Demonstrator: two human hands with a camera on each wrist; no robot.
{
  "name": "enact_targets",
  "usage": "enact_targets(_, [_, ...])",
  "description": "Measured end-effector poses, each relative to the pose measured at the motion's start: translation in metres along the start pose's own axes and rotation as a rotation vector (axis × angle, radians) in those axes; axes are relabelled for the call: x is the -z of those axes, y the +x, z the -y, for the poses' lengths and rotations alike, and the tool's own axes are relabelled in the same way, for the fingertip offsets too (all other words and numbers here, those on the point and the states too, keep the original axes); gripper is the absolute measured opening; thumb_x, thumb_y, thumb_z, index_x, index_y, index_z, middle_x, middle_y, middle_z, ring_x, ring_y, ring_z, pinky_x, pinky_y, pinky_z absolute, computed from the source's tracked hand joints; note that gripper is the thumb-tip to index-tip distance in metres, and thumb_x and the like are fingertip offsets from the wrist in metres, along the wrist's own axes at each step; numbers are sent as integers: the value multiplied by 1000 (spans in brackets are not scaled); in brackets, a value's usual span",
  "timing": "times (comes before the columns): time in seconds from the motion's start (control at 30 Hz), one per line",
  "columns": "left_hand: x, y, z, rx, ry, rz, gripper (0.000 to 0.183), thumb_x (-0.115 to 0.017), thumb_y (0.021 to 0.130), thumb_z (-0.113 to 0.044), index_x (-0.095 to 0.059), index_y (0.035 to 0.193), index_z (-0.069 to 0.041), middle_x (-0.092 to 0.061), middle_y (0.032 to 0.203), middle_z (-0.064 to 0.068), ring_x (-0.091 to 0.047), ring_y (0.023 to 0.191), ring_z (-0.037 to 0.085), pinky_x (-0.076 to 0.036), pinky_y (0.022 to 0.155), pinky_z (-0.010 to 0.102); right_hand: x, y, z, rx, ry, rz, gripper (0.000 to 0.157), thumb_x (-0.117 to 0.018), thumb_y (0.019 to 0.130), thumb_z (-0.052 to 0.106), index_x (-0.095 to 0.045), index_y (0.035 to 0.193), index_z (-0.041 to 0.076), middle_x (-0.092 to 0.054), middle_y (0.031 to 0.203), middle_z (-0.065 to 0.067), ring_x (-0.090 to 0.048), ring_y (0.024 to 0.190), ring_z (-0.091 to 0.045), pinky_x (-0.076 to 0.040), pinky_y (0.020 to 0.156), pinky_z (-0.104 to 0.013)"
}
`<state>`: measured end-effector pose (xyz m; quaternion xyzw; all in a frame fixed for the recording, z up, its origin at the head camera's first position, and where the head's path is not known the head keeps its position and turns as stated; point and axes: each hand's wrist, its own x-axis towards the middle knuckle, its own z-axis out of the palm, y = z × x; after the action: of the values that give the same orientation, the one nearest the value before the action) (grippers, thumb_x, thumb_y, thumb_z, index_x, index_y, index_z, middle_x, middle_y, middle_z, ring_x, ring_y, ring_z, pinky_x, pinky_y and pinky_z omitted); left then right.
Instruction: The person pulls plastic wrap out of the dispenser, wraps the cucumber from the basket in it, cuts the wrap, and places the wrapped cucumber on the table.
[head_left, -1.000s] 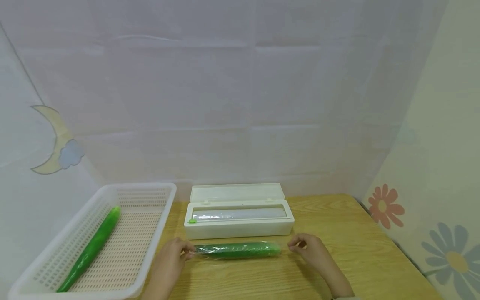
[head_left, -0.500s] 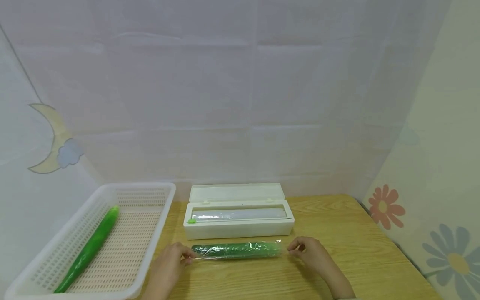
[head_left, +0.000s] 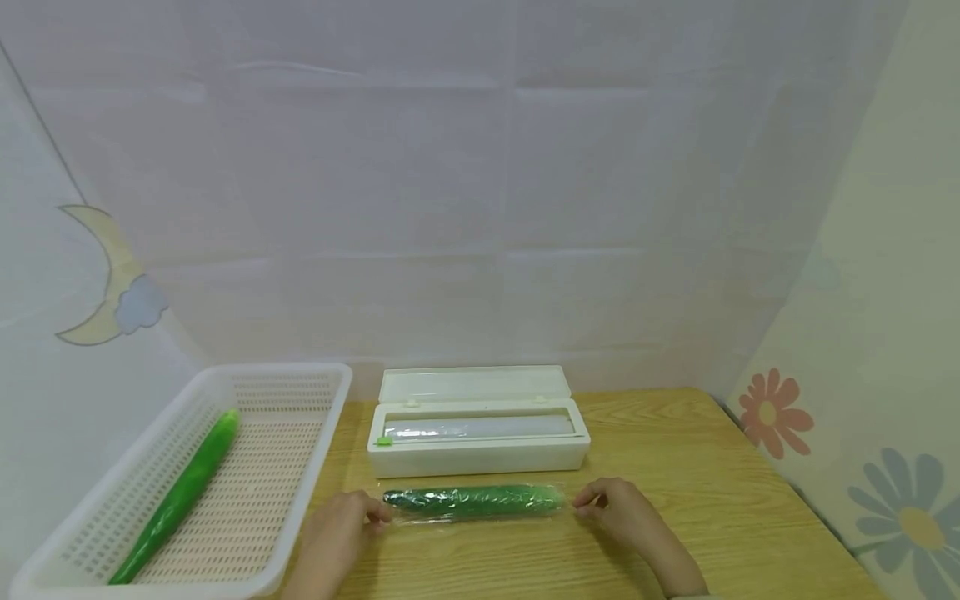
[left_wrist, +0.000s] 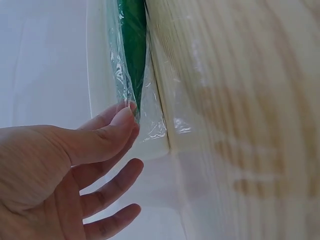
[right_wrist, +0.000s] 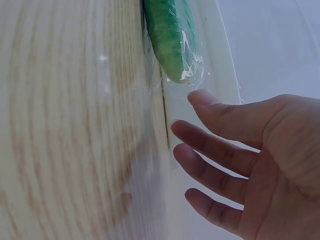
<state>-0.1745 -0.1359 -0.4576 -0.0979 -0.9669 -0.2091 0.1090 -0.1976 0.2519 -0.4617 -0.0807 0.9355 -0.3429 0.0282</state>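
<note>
A long green cucumber [head_left: 480,500] wrapped in clear cling film lies crosswise on the table in front of a white box. My left hand [head_left: 347,523] is at its dark end. In the left wrist view the thumb and forefinger of that hand [left_wrist: 95,150] pinch the gathered film [left_wrist: 120,75] there, while the other fingers stay spread. At the pale end is my right hand [head_left: 617,510]. Its thumb and fingers stand apart in the right wrist view, with the thumb tip close to the crinkled film [right_wrist: 192,67] at the cucumber's tip.
Behind the cucumber stands the white film dispenser box [head_left: 480,458], lid raised, a film roll [head_left: 480,428] inside and a green slider [head_left: 384,441] at its left. A white plastic basket [head_left: 300,492] on the left holds an unwrapped cucumber [head_left: 183,492]. Wood-grain table [head_left: 660,442] extends to the right.
My left hand has shifted slightly towards the front edge with the film. The film now lies flatter around the cucumber and shows along its front side. The right hand has barely moved.
</note>
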Motion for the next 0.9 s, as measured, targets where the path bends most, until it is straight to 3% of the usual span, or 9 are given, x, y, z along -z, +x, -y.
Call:
enact_targets(0.23, [-2,-1,1,-13,21,-14,12,-80,65,-19,-73,72,-25,-69,76,-7,-61,69,18,-50,60,36,2,0,-2,36,1,-3,7,-68,84,20,-70,86,13,-67,87,5,-59,83,-14,-49,68,-32])
enact_targets(0.57, [3,-1,2,95,-36,40,7,-75,75,-20,-73,81,-20,-70,85,-3,-65,78,21,-52,65,41,2,1,3,-16,-2,-56,4,-69,83,15,-68,87,14,-63,81,7,-55,74,-11,-47,64,-28])
enact_targets(0.73, [2,-1,3,50,-69,-40,7,-72,80,-19,-71,87,-19,-67,88,-6,-63,84,17,-52,69,36,2,5,6,-1,18,-133,5,-67,85,14,-68,90,15,-65,85,7,-56,80,-10,-48,69,-28])
enact_targets(0.9, [-2,4,1,-5,-65,-57,15,-72,81,-20,-70,95,-20,-66,99,-3,-62,94,20,-52,76,39,-1,6,13,63,62,-196,8,-67,84,12,-69,91,16,-66,87,7,-57,83,-9,-49,76,-30])
